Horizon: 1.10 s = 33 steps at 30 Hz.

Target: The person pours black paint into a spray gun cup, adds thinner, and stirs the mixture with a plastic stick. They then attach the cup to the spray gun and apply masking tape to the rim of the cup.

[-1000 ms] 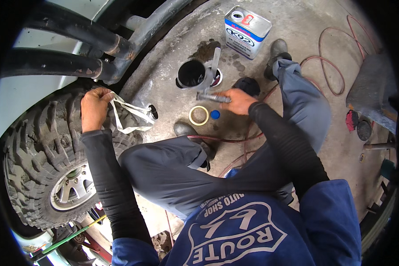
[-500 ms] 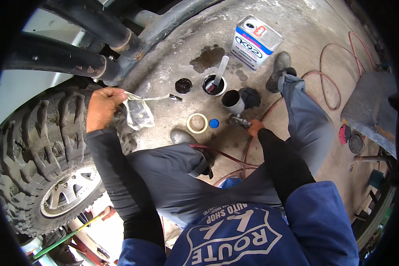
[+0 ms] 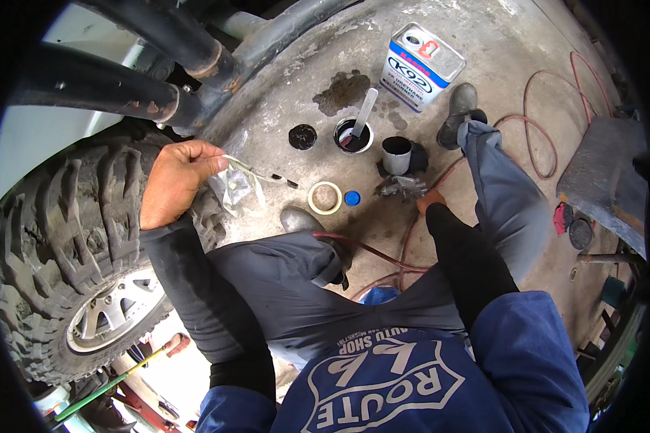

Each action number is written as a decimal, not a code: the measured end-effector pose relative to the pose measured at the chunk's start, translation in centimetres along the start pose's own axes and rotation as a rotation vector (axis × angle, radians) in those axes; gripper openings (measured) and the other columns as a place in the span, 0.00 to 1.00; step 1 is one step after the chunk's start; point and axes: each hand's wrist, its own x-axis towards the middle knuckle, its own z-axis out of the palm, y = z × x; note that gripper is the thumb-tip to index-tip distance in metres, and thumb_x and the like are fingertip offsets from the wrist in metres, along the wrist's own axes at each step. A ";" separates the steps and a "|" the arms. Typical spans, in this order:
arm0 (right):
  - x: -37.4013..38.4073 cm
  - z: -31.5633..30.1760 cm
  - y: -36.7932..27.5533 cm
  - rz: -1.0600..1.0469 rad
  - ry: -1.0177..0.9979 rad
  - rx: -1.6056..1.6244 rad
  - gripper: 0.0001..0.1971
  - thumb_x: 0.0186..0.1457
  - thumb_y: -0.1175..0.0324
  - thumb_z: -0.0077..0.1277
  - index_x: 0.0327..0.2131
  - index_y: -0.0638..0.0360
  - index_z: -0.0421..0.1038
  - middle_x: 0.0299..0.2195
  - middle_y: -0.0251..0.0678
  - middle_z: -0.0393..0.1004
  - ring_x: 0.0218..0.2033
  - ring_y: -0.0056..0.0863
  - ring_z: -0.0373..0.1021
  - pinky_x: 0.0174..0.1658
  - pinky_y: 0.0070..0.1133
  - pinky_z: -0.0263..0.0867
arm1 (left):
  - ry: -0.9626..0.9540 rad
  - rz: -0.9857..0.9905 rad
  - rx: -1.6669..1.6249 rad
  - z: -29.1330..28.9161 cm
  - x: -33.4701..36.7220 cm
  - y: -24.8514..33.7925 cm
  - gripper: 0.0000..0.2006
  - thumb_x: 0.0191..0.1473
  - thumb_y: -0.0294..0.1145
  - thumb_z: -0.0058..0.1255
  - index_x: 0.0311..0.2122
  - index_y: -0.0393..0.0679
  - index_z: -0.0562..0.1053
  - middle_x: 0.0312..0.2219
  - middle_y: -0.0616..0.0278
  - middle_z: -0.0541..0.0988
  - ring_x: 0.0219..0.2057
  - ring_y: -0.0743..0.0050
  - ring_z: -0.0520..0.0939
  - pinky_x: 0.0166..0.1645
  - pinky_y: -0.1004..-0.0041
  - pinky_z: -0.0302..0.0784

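My left hand (image 3: 184, 173) is closed in a pinch on a crumpled strip of masking tape with clear plastic (image 3: 240, 189) hanging from it. The strip's far end is dark. Low over the floor, my right hand (image 3: 430, 200) is closed around the handle end of a spray gun (image 3: 403, 186), whose body is slightly blurred. Its grey cup (image 3: 396, 160) stands upright, dark inside, in front of a dark rag (image 3: 417, 155). Left of the gun lie a blue cap (image 3: 352, 198) and a roll of masking tape (image 3: 313, 197).
Beyond the gun stand an open paint can (image 3: 369, 144) with a stir stick (image 3: 366, 110), a black-coated lid (image 3: 302, 137) and a rectangular metal can (image 3: 420, 68). A red hose (image 3: 523, 119) loops right. A big tyre (image 3: 58, 238) and dark pipes (image 3: 115, 97) border the left.
The spray gun's cup has gone from tilted to upright and shifted slightly right. My left hand has moved a little to the right with the tape and plastic.
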 end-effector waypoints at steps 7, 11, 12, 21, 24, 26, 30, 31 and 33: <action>-3.1 -2.1 -2.1 0.164 0.064 0.060 0.29 0.49 0.57 0.55 0.54 0.55 0.66 0.56 0.44 0.65 0.59 0.45 0.61 0.59 0.43 0.59 | -0.037 0.047 -0.035 -0.3 -1.4 0.8 0.08 0.50 0.27 0.62 0.35 0.35 0.80 0.24 0.67 0.80 0.26 0.86 0.73 0.34 0.80 0.68; -6.6 -4.1 -3.4 0.235 0.291 0.111 0.30 0.48 0.54 0.57 0.54 0.55 0.65 0.54 0.44 0.64 0.58 0.44 0.60 0.57 0.49 0.57 | -0.073 0.092 -0.038 -0.3 -1.7 1.4 0.09 0.50 0.27 0.62 0.35 0.34 0.80 0.25 0.67 0.81 0.27 0.86 0.74 0.36 0.80 0.69; -7.2 -4.6 -3.9 0.156 0.386 0.154 0.30 0.48 0.55 0.58 0.53 0.56 0.65 0.53 0.45 0.65 0.57 0.44 0.61 0.56 0.48 0.58 | -0.084 0.085 -0.069 -0.3 -1.8 1.6 0.09 0.50 0.27 0.62 0.35 0.34 0.80 0.25 0.67 0.81 0.27 0.86 0.74 0.36 0.80 0.69; -10.9 -5.3 -13.0 -0.805 0.071 0.635 0.31 0.55 0.47 0.54 0.52 0.64 0.67 0.48 0.48 0.67 0.51 0.44 0.65 0.56 0.30 0.60 | -0.172 0.217 -0.210 0.2 -2.9 3.4 0.08 0.49 0.25 0.62 0.35 0.35 0.80 0.26 0.68 0.80 0.29 0.84 0.74 0.37 0.80 0.68; -10.3 -6.8 -16.9 -0.824 -0.267 0.590 0.37 0.58 0.40 0.46 0.57 0.64 0.65 0.56 0.49 0.66 0.57 0.41 0.64 0.60 0.28 0.56 | -0.223 0.311 -0.187 0.0 -3.4 3.7 0.07 0.48 0.23 0.62 0.34 0.35 0.80 0.27 0.67 0.78 0.29 0.82 0.74 0.37 0.80 0.68; -10.2 -7.7 -18.1 -0.862 -0.423 0.449 0.39 0.58 0.37 0.42 0.58 0.64 0.65 0.57 0.50 0.66 0.58 0.41 0.63 0.61 0.28 0.56 | -0.248 0.341 -0.209 -0.2 -3.8 3.9 0.06 0.48 0.22 0.62 0.33 0.34 0.80 0.27 0.66 0.77 0.30 0.80 0.74 0.37 0.79 0.68; -9.6 -9.2 -19.1 -0.923 -0.475 0.195 0.41 0.59 0.34 0.38 0.56 0.64 0.67 0.57 0.50 0.67 0.59 0.43 0.63 0.61 0.29 0.56 | -0.262 0.296 -0.273 -0.5 -4.2 3.8 0.06 0.47 0.21 0.62 0.33 0.33 0.80 0.27 0.66 0.76 0.30 0.79 0.75 0.38 0.79 0.69; -9.5 -9.2 -19.1 -0.936 -0.451 0.131 0.41 0.59 0.33 0.37 0.56 0.64 0.68 0.57 0.50 0.67 0.59 0.43 0.63 0.61 0.29 0.56 | -0.266 0.273 -0.275 -0.6 -4.1 3.6 0.06 0.47 0.21 0.62 0.33 0.32 0.80 0.27 0.65 0.76 0.30 0.79 0.76 0.38 0.79 0.69; -9.3 -9.2 -18.4 -0.895 -0.445 0.199 0.40 0.56 0.33 0.42 0.55 0.63 0.70 0.53 0.48 0.71 0.51 0.40 0.70 0.54 0.29 0.63 | -0.195 0.191 -0.175 -0.4 -3.5 2.8 0.07 0.48 0.21 0.61 0.34 0.33 0.80 0.25 0.66 0.78 0.27 0.82 0.75 0.36 0.81 0.68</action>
